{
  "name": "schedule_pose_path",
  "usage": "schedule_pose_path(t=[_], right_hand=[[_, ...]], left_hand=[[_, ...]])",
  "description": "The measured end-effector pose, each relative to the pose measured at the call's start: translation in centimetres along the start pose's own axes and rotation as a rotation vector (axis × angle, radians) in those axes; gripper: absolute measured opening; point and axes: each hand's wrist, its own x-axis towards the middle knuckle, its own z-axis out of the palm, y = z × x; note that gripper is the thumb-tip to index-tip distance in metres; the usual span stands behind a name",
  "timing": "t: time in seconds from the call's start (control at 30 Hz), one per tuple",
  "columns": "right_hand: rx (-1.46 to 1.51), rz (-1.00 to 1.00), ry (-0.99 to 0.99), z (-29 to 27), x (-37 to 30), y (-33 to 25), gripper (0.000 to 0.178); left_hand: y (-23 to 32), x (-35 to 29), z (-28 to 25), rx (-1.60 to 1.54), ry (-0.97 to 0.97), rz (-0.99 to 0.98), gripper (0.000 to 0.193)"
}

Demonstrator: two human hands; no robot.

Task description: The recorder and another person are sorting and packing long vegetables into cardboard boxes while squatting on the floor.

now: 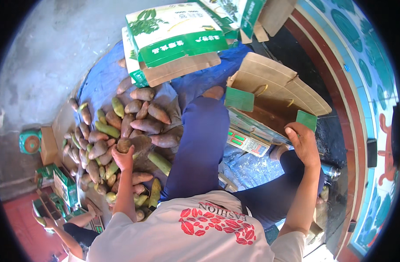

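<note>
— What's the left hand (122, 158) doing down there?

— It's reached out over the pile (117, 131) and its fingers are wrapped round a small brownish tuber (123, 145), held just above the heap, roughly at its middle.

— And the pile itself?

— Reddish-brown tubers mixed with some long green-yellow ones, all lying on a blue tarp (101, 78) spread over the floor, to the left of the person's blue-trousered leg (200, 139).

— The right hand (302, 142)?

— It's at the open cardboard box (274, 94) on the other side of the leg. The fingers are curled over the box's near edge, beside a green flap (306, 118). They grip the cardboard, as far as I can see.

— Anything under that box?

— A scale (248, 142) with a green display sits just below it, between the leg and the right forearm.

— What else is around?

— More green-and-white boxes (174, 32) stacked at the far end of the tarp, a few small ones (64, 185) near the left edge, and a green round scale (30, 142) by the wall. Low on the left, another person's arm (62, 236) shows.
</note>
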Motion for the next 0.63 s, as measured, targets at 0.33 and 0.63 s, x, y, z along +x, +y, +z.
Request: schedule_pose_path(t=[0.33,0.63], right_hand=[[-0.163,-0.101,-0.067,0.6,-1.9,0.9,0.027],[-0.276,-0.132,-0.074,1.1,-2.1,0.9,0.022]], left_hand=[[24.3,3.9,-9.3,-1.09,-0.078,-0.049,0.066],[39.0,-0.1,-7.9,-1.235,-0.588,0.196,0.068]])
